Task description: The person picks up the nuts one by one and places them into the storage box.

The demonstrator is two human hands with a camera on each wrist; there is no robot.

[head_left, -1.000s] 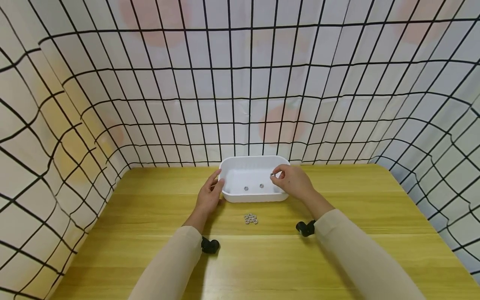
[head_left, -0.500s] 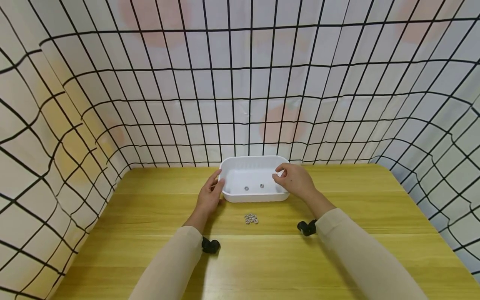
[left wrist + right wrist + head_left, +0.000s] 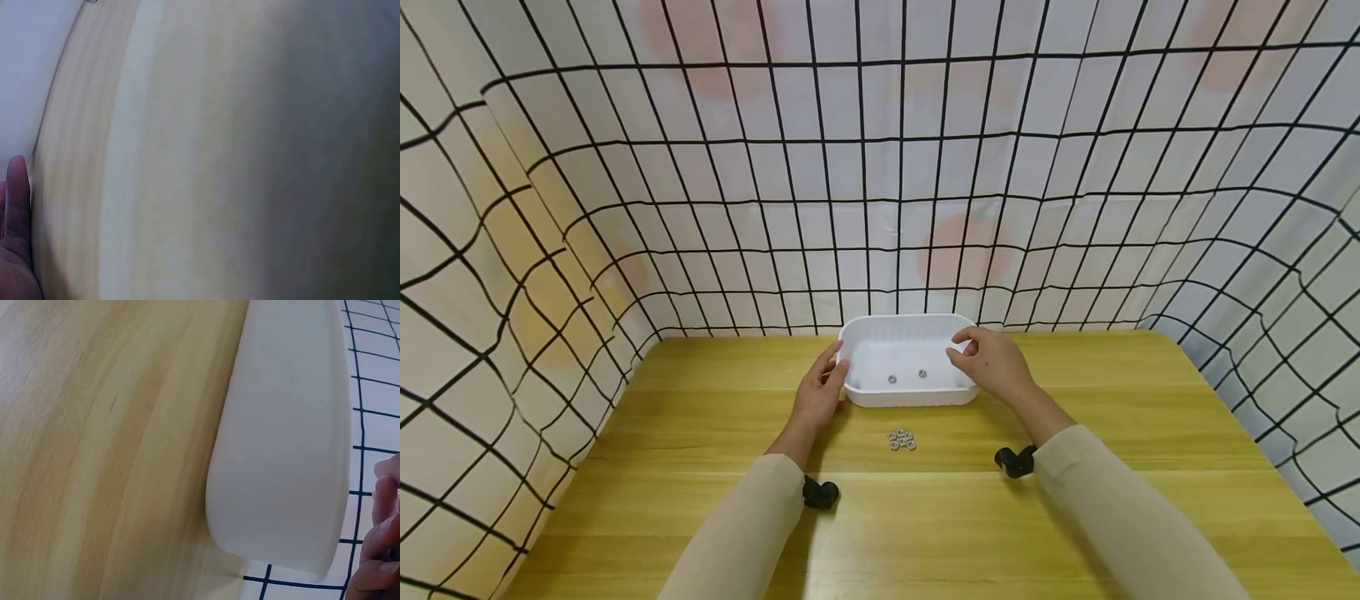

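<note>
A white plastic basin stands near the back of the table, with two metal nuts, one nut left of the other nut, on its floor. My left hand rests against the basin's left end, its fingers and thumb extended at the rim. Over the right end is my right hand, its thumb and index finger apart with nothing visible between them. What lies beneath that hand is hidden in the head view. In the right wrist view only curved fingertips show beside the basin wall.
Several more nuts lie in a small cluster on the wood-grain table, in front of the basin. A white cloth with a black grid rises behind the table and along both sides.
My right hand has let go of a nut it was pinching over the basin's right end; thumb and index finger have parted. The left hand has stayed at the basin.
</note>
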